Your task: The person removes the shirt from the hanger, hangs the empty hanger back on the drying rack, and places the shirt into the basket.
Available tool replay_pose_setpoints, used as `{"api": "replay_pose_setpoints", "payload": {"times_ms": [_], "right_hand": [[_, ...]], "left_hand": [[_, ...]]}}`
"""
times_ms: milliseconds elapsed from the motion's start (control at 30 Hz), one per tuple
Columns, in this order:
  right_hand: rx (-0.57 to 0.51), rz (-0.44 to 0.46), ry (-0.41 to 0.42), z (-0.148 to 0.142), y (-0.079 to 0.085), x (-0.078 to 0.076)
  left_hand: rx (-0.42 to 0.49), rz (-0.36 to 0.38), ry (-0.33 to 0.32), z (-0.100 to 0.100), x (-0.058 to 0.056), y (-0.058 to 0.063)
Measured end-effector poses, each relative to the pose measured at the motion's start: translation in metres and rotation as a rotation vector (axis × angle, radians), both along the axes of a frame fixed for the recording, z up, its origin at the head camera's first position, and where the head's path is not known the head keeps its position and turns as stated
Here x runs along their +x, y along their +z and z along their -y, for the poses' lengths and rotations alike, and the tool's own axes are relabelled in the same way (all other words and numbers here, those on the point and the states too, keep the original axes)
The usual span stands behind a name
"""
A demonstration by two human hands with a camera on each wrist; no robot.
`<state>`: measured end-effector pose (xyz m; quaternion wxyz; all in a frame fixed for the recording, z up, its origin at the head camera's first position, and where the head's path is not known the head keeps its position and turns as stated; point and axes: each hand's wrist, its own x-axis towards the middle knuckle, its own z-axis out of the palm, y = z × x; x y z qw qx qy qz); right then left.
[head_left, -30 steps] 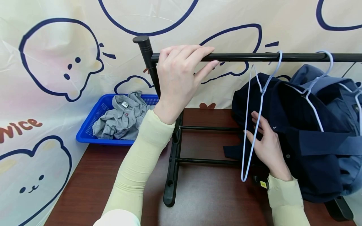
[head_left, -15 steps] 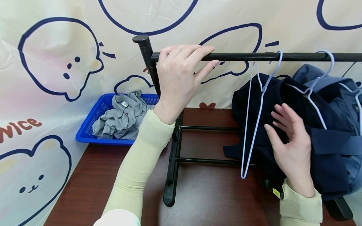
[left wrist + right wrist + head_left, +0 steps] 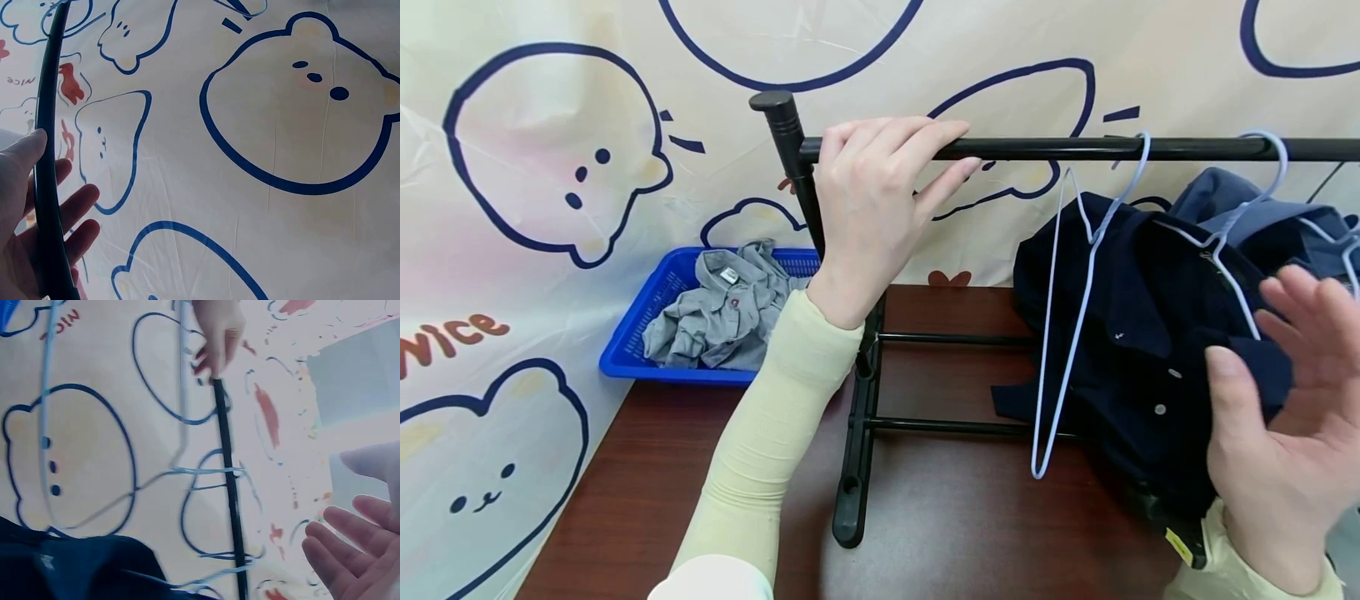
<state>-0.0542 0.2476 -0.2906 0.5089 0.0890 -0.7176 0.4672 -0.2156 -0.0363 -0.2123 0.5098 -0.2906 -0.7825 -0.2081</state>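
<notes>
My left hand (image 3: 872,208) holds the black rail (image 3: 1045,149) of a clothes rack near its left post, with the fingers over the top and the thumb on the near side. At the right edge, my right hand (image 3: 1285,433) is open and holds nothing, in front of the hung clothes. A light-blue hanger (image 3: 1078,333) with no garment on it hangs from the rail. To its right, a dark navy shirt (image 3: 1142,333) hangs on another hanger (image 3: 1228,242). In the right wrist view my open right hand (image 3: 362,544) shows spread fingers.
A blue basket (image 3: 617,358) with a crumpled grey shirt (image 3: 722,308) stands behind the rack's left post (image 3: 786,142). Farther right hangs a blue-grey garment (image 3: 1217,196). The rack's foot (image 3: 850,500) stands on the brown table (image 3: 962,517), before a patterned backdrop (image 3: 565,158).
My right hand has moved away from the bare hanger and the navy shirt, to the right and toward me. The bare hanger has swung slightly. The left hand has stayed on the rail.
</notes>
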Motion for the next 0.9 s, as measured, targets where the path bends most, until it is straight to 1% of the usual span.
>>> {"api": "replay_pose_setpoints", "payload": {"times_ms": [67, 133, 200, 300, 367, 400, 433, 533, 633, 733, 800, 900], "right_hand": [[-0.022, -0.008, -0.032, -0.005, 0.0, 0.004], [-0.027, 0.013, -0.097, -0.009, 0.001, 0.006], [-0.003, 0.074, -0.196, -0.011, 0.003, 0.008], [0.069, 0.212, -0.339, -0.012, 0.007, 0.008], [0.117, 0.262, -0.387, -0.014, 0.008, 0.007], [0.138, 0.28, -0.396, -0.015, 0.008, 0.006], [0.141, 0.293, -0.389, -0.016, 0.008, 0.004], [0.158, 0.32, -0.346, -0.021, 0.004, -0.001], [0.187, 0.373, -0.328, -0.027, -0.005, -0.007], [0.22, 0.435, -0.339, -0.031, -0.014, -0.011], [0.217, 0.483, -0.341, -0.032, -0.019, -0.013], [0.181, 0.563, -0.331, -0.032, -0.026, -0.014]], "left_hand": [[0.0, 0.002, 0.0, 0.0, 0.0, 0.0], [-0.001, 0.005, 0.001, 0.001, 0.0, 0.0], [-0.001, 0.006, 0.003, 0.001, 0.0, 0.0], [0.003, 0.009, 0.0, 0.001, 0.0, 0.0], [0.006, 0.013, -0.006, 0.001, 0.0, -0.001], [0.006, 0.013, -0.009, 0.001, 0.0, -0.001], [0.007, 0.014, -0.011, 0.001, 0.0, -0.001], [0.002, 0.014, -0.008, 0.001, 0.0, -0.001], [-0.003, 0.012, 0.002, 0.001, 0.0, -0.001], [-0.005, 0.011, 0.005, 0.001, 0.0, 0.0], [-0.004, 0.013, 0.003, 0.0, 0.0, 0.0], [-0.004, 0.016, 0.002, 0.0, 0.0, 0.0]]}}
